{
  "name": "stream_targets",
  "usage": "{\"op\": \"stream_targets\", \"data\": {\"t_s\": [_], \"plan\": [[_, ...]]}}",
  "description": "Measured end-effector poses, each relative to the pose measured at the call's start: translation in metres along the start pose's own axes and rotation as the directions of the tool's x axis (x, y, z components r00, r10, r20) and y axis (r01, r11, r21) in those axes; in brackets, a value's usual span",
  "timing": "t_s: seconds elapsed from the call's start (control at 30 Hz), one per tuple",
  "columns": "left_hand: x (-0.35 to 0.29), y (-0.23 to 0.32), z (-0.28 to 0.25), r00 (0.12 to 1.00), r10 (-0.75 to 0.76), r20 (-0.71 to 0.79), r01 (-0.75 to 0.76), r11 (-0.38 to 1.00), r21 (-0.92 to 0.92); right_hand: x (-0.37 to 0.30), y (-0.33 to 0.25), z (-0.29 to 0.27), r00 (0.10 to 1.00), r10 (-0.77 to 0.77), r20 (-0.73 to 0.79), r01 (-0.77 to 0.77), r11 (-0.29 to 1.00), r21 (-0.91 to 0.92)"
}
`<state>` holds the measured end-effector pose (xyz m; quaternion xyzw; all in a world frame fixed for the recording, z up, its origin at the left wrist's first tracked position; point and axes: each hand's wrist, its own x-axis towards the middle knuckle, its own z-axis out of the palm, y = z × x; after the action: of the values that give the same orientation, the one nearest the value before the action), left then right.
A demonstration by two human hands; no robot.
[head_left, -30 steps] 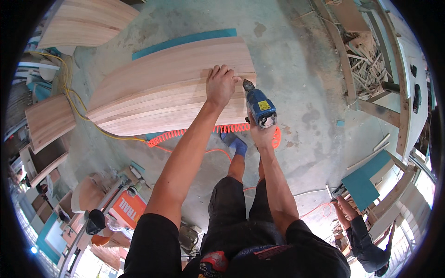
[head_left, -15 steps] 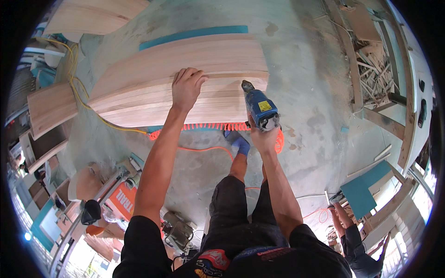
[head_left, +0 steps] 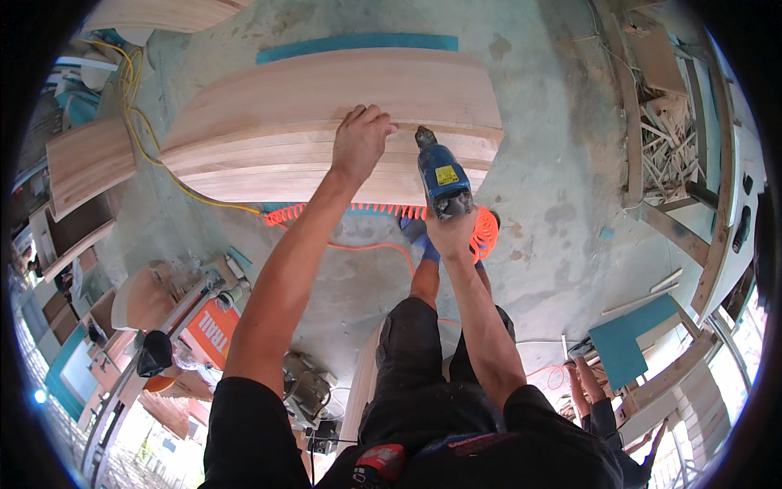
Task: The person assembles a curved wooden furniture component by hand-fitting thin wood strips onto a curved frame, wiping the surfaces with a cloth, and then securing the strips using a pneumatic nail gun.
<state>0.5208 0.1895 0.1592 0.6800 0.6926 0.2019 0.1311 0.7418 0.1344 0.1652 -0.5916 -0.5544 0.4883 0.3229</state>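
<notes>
In my right hand [head_left: 452, 234] is a blue nail gun [head_left: 441, 163], gripped at its rear end. Its dark nose points away from me, at the front edge of the top panel; I cannot tell whether it touches the wood. Pale wooden panels [head_left: 269, 156] with curved edges lie stacked before me. My left hand [head_left: 361, 143] is closed over the top panel's front edge, its fingers bent and thumb toward the gun's nose. An orange coiled air hose [head_left: 484, 238] hangs beside my right hand and runs along the stack's near side.
A teal strip [head_left: 358, 46] shows beyond the stack. A yellow cable [head_left: 145, 130] crosses the floor at left, near another wooden panel [head_left: 91, 163]. Wood scraps [head_left: 669, 134] fill a frame at far right. Another person's legs [head_left: 582, 387] show at lower right, beside a teal sheet [head_left: 631, 346].
My left hand has slid right along the panel edge. The nail gun has swung slightly left and away from me, so its nose is closer to my left hand.
</notes>
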Motion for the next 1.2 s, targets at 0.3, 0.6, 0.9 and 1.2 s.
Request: {"op": "stream_targets", "data": {"t_s": [0.3,0.6,0.9,1.2], "plan": [[0.002,-0.002,0.0,0.997,0.073,0.001,-0.073,0.996,0.052,-0.004,-0.019,-0.002,0.998,0.007,0.067,0.001,0.992,-0.128],[0.003,-0.005,-0.007,0.995,0.098,0.016,-0.097,0.995,-0.01,-0.002,-0.008,-0.007,0.991,-0.058,0.118,0.075,0.986,-0.146],[-0.002,-0.003,0.001,0.995,0.102,0.012,-0.102,0.995,0.006,-0.012,-0.011,0.012,0.998,-0.069,0.009,0.069,0.97,-0.232],[-0.009,-0.004,-0.005,0.997,0.002,-0.078,-0.005,0.999,-0.039,-0.058,0.01,-0.031,0.986,-0.018,0.167,0.05,0.981,-0.186]]}}
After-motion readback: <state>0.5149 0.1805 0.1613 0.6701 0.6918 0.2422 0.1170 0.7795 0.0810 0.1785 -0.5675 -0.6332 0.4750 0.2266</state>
